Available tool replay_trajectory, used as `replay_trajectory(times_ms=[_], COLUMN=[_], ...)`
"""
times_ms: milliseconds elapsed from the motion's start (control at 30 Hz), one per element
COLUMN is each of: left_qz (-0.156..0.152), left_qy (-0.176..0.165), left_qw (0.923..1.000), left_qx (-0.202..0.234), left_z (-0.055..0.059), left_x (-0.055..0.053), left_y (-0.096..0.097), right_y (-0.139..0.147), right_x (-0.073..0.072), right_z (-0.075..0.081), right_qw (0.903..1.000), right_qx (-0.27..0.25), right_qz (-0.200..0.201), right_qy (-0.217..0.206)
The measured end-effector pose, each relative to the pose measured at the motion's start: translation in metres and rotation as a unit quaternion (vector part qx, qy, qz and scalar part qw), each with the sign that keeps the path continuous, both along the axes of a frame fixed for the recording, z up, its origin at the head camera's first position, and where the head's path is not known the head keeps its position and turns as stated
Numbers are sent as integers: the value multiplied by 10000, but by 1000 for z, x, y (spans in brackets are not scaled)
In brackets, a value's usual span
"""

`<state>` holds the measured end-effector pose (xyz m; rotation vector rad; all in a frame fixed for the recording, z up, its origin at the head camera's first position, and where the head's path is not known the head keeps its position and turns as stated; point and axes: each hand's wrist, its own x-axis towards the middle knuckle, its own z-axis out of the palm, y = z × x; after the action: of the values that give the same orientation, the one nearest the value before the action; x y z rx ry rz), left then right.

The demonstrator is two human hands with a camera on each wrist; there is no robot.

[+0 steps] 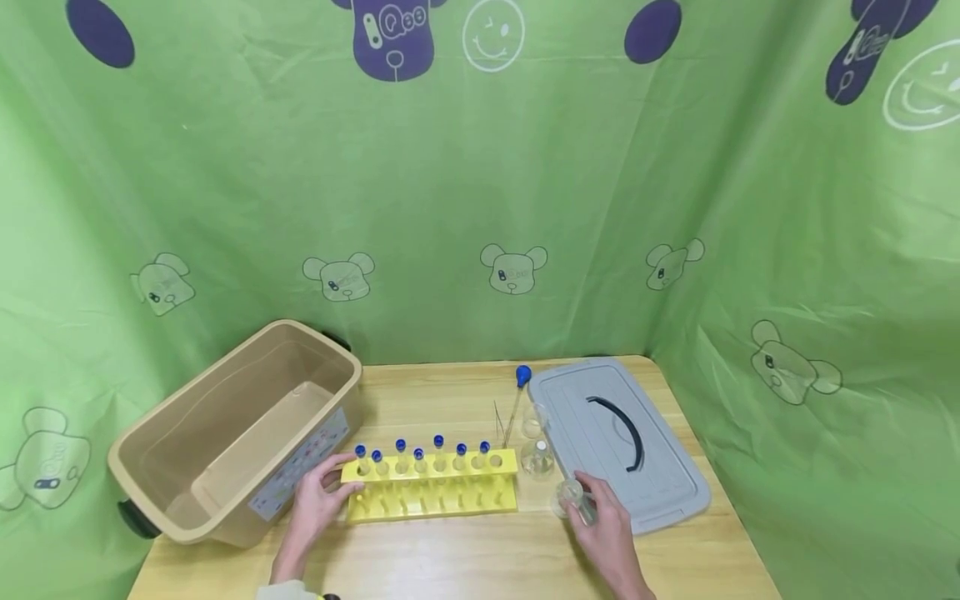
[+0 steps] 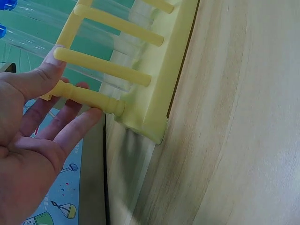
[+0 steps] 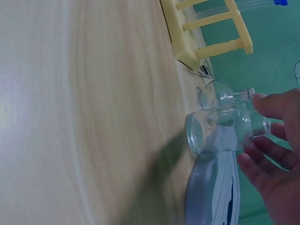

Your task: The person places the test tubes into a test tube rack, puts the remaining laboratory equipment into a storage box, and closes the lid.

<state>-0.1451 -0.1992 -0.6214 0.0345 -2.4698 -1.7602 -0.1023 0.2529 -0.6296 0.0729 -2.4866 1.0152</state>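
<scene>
A yellow test tube rack (image 1: 427, 515) stands on the table, holding several clear tubes with blue caps (image 1: 438, 440). My left hand (image 1: 318, 500) grips its left end; in the left wrist view the thumb lies by the top bar and the fingers curl about the end post (image 2: 89, 97). To the right of the rack, my right hand (image 1: 603, 529) holds a clear wide-mouthed glass bottle (image 3: 215, 131) by its neck, between thumb and fingers. The bottle is upright, low over the table. Just behind it sits a round glass vessel (image 1: 537, 460) with a whitish top.
At the left stands a brown plastic bin (image 1: 225, 392). A grey lid (image 1: 600, 392) with a black handle lies at the right. Behind the glass vessel are a clear beaker (image 1: 534, 422), a blue-bulbed dropper (image 1: 522, 377) and a thin wire-like tool (image 1: 497, 421). Green curtains surround the table (image 1: 442, 567).
</scene>
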Motion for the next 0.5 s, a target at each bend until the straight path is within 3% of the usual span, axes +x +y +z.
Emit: replay_trajectory(times_ms=[300, 500], left_qz=[-49, 57], left_qy=[397, 312], left_qw=[9989, 9990], left_qx=[-258, -311], left_z=[0, -2], left_x=[0, 0], left_y=[7, 8], right_y=[-3, -7], right_x=[2, -1], right_z=[-12, -22], right_qw=[9991, 9978], right_qx=[-381, -589], right_qz=[-111, -80], right_qy=[-173, -293])
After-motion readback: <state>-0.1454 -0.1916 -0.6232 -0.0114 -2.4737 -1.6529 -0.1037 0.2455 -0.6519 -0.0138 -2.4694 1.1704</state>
